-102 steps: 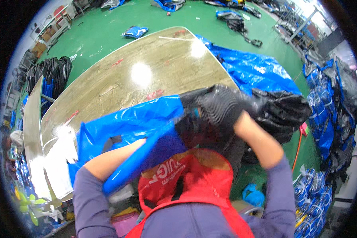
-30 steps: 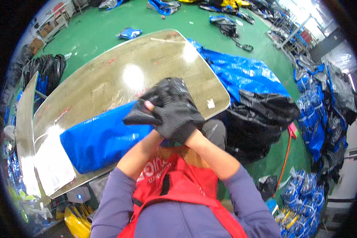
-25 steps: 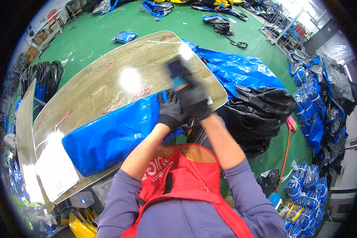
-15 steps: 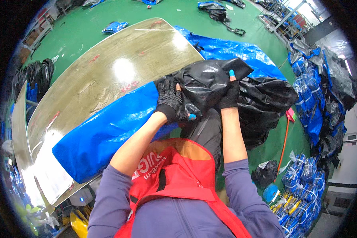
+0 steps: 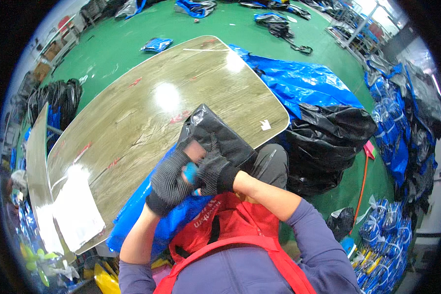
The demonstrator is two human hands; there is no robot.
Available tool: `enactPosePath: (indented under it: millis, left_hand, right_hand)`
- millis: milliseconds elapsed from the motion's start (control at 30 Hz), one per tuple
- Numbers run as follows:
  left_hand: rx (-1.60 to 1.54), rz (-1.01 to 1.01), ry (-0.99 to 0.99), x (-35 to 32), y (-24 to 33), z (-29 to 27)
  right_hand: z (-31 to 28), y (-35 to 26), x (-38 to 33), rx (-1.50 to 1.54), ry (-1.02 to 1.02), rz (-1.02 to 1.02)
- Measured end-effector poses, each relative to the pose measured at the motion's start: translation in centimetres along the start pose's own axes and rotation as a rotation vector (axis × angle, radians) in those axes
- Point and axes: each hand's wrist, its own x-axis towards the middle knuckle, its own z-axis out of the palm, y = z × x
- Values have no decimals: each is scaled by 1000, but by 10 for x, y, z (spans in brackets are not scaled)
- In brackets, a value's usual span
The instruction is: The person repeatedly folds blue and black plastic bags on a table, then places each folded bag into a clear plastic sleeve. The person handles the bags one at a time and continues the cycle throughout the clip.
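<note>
A blue-and-black tarp lies across the near side of the wood-patterned table [image 5: 142, 122]. Its black part [image 5: 215, 127] is folded into a compact block, while the blue part [image 5: 137, 220] hangs towards my lap. My left hand [image 5: 174, 179], in a grey-black half-finger glove, is closed on the tarp's near edge; its fingertips, one with a blue cover, are blurred. Right beside it, my right hand [image 5: 213, 171], gloved alike, also grips the tarp, with its fingers pointing away over the black part. The two hands nearly touch, hiding the held edge.
Another blue-and-black tarp [image 5: 323, 142] is heaped right of the table. An orange-handled tool [image 5: 361, 191] stands beyond it, near tied blue bundles [image 5: 377, 240]. A small blue packet [image 5: 157, 45] lies on the green floor. Black bundles [image 5: 56, 100] stand at the left.
My right hand has moved left and nearer, beside my left hand, which came down and left. The black part of the tarp is now folded over from the right, baring the table's right corner.
</note>
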Motion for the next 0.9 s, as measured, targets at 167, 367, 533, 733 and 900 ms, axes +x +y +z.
enactPosePath:
  millis: [167, 367, 533, 733, 900]
  left_hand:
    - [436, -240, 126, -11, -64, 74]
    - [492, -192, 171, -80, -85, 58]
    - [268, -1036, 916, -229, -70, 65]
    - [-1723, -829, 1033, -253, -69, 102]
    - [-1375, -719, 804, -206, -75, -16]
  right_hand:
    - [14, 5, 24, 531, 698, 224]
    - [36, 51, 40, -286, 139, 418]
    - [19, 57, 47, -531, 306, 540]
    - [54, -26, 36, -351, 49, 210]
    - [108, -33, 35, -265, 282, 141]
